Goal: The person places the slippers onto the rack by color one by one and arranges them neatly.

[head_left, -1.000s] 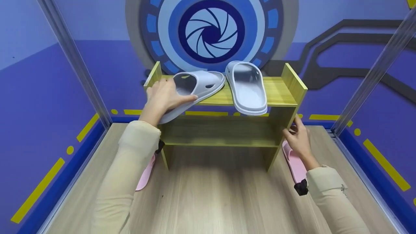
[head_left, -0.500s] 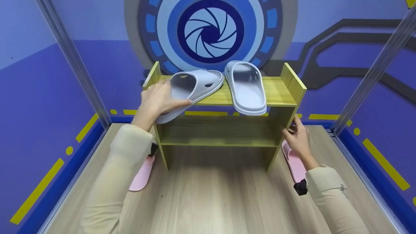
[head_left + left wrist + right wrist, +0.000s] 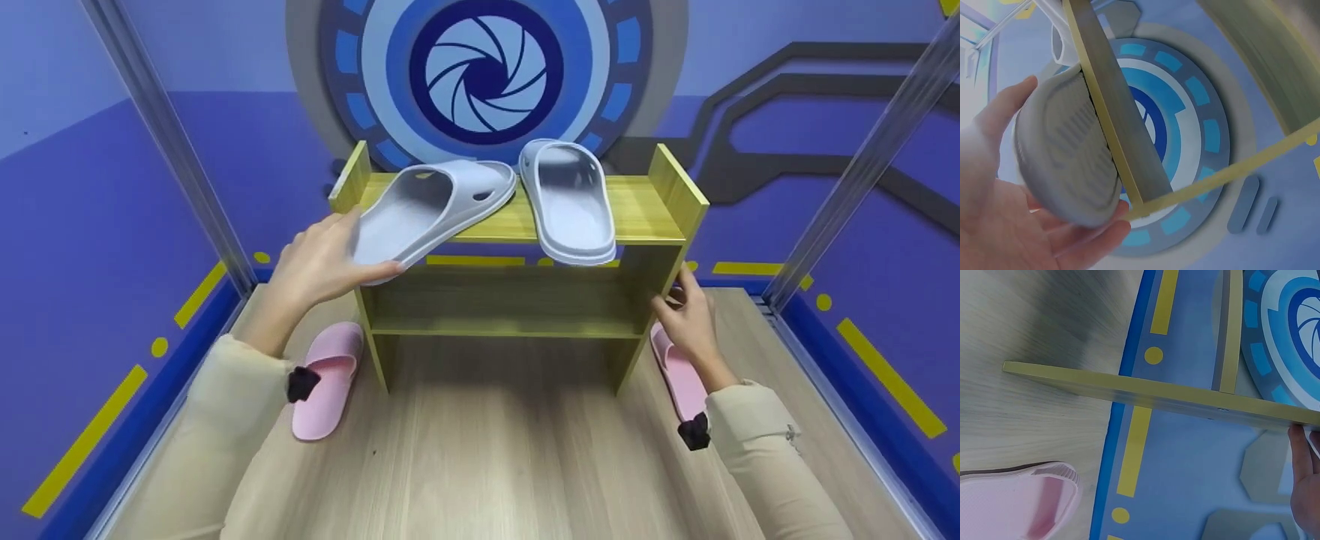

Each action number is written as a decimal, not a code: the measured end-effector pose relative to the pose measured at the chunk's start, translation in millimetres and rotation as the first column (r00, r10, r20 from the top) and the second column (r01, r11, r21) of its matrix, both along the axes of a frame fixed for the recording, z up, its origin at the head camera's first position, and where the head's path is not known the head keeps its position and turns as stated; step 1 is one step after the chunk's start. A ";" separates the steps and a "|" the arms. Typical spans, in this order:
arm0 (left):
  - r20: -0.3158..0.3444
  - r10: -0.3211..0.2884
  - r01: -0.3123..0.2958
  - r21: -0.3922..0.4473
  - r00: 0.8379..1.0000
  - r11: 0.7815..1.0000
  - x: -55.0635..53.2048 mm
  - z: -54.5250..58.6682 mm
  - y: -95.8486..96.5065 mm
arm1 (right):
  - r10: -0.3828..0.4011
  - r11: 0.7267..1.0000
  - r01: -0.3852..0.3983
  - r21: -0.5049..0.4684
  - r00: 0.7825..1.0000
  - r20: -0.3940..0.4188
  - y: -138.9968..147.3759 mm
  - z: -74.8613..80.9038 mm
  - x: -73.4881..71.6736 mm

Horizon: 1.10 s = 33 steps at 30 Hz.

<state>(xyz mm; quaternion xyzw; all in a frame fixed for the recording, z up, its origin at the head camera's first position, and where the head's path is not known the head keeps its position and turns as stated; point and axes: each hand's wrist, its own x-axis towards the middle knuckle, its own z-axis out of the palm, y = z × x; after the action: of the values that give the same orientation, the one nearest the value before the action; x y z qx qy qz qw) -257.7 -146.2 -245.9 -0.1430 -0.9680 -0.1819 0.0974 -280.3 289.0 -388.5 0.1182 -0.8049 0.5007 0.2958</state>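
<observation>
My left hand (image 3: 315, 262) is at the heel of a pale grey slipper (image 3: 409, 206), thumb along one side and fingers at the other. That slipper lies slanted on the top shelf of a yellow-green wooden rack (image 3: 510, 330), its heel jutting past the front edge. In the left wrist view the ribbed sole (image 3: 1075, 146) shows between thumb and relaxed fingers. A second grey slipper (image 3: 571, 210) sits to the right on the same shelf, toe to the back. My right hand (image 3: 688, 319) touches the outside of the rack's right side panel (image 3: 1145, 394) with its fingertips.
A pink slipper (image 3: 330, 382) lies on the wood-look floor (image 3: 495, 465) left of the rack; another pink slipper (image 3: 682, 382) lies to its right, partly behind my right hand. A blue patterned wall (image 3: 247, 165) stands behind the rack, with metal posts (image 3: 176, 142) at the corners.
My left hand has slid back, left and down, from the middle of the grey slipper to its heel, uncovering the left pink slipper. Both grey slippers and my right hand stay nearly in place.
</observation>
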 end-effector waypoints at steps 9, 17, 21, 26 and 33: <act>0.036 -0.151 0.146 0.116 0.988 0.982 6.3 -3.1 -20.2 | 0.028 0.999 -0.028 -0.026 1.000 0.012 -0.2 1.1 -0.7; -0.050 -0.121 0.127 0.145 0.991 0.981 1.5 -13.6 -8.8 | -0.001 1.000 0.001 0.001 1.000 0.002 6.8 -9.3 -8.5; -0.141 -0.079 0.101 0.154 0.987 0.983 -0.5 -20.3 4.5 | -0.009 1.000 0.009 0.012 1.000 0.009 8.0 -10.8 -9.6; -0.201 -0.006 0.042 0.175 0.980 0.984 -0.9 -25.2 28.7 | 0.004 1.000 -0.004 0.004 1.000 0.019 -1.0 1.0 1.2; -0.173 -0.071 0.114 0.255 0.982 0.960 -5.9 -26.9 51.5 | 0.000 1.000 0.000 0.007 1.000 0.018 -1.1 1.4 1.4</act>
<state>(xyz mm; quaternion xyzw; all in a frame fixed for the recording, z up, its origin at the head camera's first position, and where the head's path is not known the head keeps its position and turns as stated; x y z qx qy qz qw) -263.6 -94.6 -272.8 -0.1883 -0.9161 -0.3013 0.1855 -278.9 287.9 -387.1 0.1147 -0.8094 0.4989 0.2879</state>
